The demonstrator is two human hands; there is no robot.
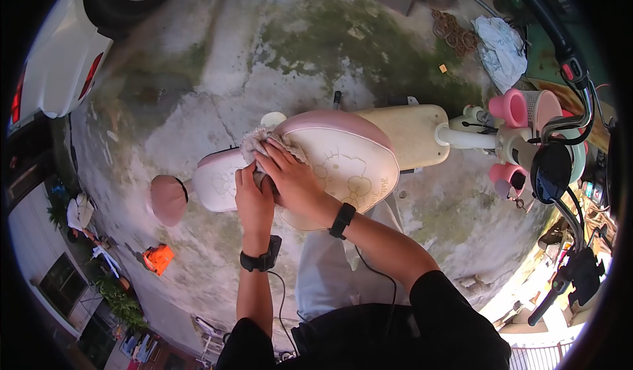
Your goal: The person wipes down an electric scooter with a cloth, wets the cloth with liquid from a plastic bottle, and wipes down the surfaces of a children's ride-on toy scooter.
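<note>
Nubbly cloth (249,144) bunched on a smooth seat (336,142)

Mottled, moss-stained concrete (428,228) lies beneath a cream scooter (399,129). Its rounded, pink-edged seat is embossed with cartoon outlines. The crumpled, greyish cloth sits where the seat's two sections meet. The right hand (293,177) spreads partly bent fingers over it; the left hand (254,195) touches its near edge, fingers bent. Whether either grips, I cannot tell.

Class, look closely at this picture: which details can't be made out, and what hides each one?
All in the head view:
1. What lies directly under the cloth: covered by cloth and hands.
2. Whether left hand and right hand grip or merely press: palms hidden.
3. The white car's remainder: cut off by the upper-left edge.
4. The distant person's hands: too small.
</note>
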